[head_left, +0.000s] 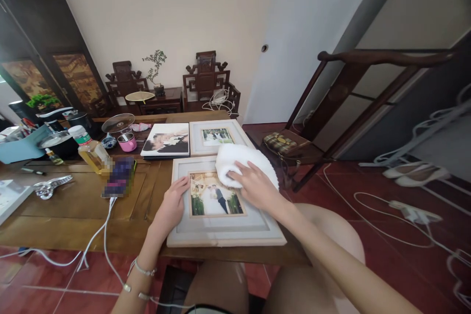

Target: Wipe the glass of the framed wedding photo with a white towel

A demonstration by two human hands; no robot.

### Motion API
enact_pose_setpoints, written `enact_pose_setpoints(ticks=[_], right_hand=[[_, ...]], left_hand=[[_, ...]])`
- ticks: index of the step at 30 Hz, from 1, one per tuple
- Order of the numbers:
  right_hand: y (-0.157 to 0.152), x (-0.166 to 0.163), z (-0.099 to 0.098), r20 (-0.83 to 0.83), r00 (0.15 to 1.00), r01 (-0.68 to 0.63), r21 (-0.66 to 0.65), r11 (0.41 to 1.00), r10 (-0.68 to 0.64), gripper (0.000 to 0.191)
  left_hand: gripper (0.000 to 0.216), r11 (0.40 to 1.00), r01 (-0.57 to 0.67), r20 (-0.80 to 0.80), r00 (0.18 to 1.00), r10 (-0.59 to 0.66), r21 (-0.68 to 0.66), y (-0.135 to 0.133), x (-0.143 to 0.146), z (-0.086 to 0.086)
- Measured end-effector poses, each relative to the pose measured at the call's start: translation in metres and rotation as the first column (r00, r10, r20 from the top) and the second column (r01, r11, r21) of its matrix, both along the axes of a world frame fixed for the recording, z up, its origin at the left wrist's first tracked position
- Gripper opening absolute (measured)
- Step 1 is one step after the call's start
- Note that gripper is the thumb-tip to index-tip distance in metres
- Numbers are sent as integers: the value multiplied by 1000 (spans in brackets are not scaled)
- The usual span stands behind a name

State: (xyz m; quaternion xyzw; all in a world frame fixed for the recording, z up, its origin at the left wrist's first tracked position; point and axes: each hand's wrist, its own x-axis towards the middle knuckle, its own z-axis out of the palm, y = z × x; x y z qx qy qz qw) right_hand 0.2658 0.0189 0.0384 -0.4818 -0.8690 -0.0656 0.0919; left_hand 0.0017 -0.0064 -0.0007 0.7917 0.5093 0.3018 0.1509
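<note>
A light wooden picture frame [228, 243] with a wedding photo in a wide mat lies flat near the table's front edge. My left hand [173, 206] grips its left side, fingers over the border and thumb hidden. My right hand [255, 186] is closed on a folded white towel [246, 157], pressed over the frame's upper right corner. Behind it lies a second picture frame [235, 130] with a smaller photo, partly covered by the towel. To that frame's left is a white-edged photo album [165, 140] with a partly blurred cover picture.
Left on the wooden table [147, 235] are a charging phone [119, 176], a bottle of yellow liquid [91, 149], a pink cup [127, 143] and a silver clip-like object [51, 186]. A white cable [105, 235] hangs over the front edge. At right, a wooden chair [324, 122] holds a plaid bag [277, 142].
</note>
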Motion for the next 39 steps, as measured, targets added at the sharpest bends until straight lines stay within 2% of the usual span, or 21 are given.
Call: enact_pose_setpoints(ticks=[4,8,10,12,15,20,22,25,27,29,35,37,39], right_hand=[[-55,9,8,38,998,-51,-121,991,56,62],[-118,17,12,29,994,-97,-269,958,109,64],[-137,17,14,13,991,-121,-304,945,131,65],[-141,13,16,-1,993,-115,-306,945,120,67],[-115,5,17,-16,998,-60,-252,966,58,68],[-22,-1,4,-78,996,27,-75,997,-33,65],[6,-3,0,-83,996,41,-49,998,-45,63],[16,-7,-3,-69,998,5,-60,998,-9,64],[0,-9,-2,-54,998,-44,-89,995,39,65],[-29,-8,4,-43,995,-92,-153,984,86,65],[-127,3,46,-32,986,-163,-424,891,165,70],[-144,2,53,-65,979,-204,-450,870,195,71],[-146,-4,50,-103,975,-222,-448,866,197,74]], left_hand=[[55,1000,-16,18,1000,16,9,1,1,-2],[55,1000,-16,-13,1000,17,2,0,1,-1],[56,1000,-6,-38,999,5,-11,0,1,0],[58,1000,2,-60,998,-3,-27,0,0,1],[58,999,21,-81,996,-24,-37,0,-2,2],[57,998,38,-64,997,-41,-40,1,-5,1],[57,998,50,-37,998,-51,-28,1,-6,0],[57,998,56,3,998,-56,-11,2,-7,-2],[56,999,43,11,999,-43,-1,2,-7,-3],[56,999,31,-2,1000,-31,14,3,-6,-4],[55,999,9,-23,1000,-8,41,3,-3,-6],[55,999,8,-14,1000,-8,36,3,-3,-6],[56,1000,11,-8,1000,-11,26,2,-4,-6]])
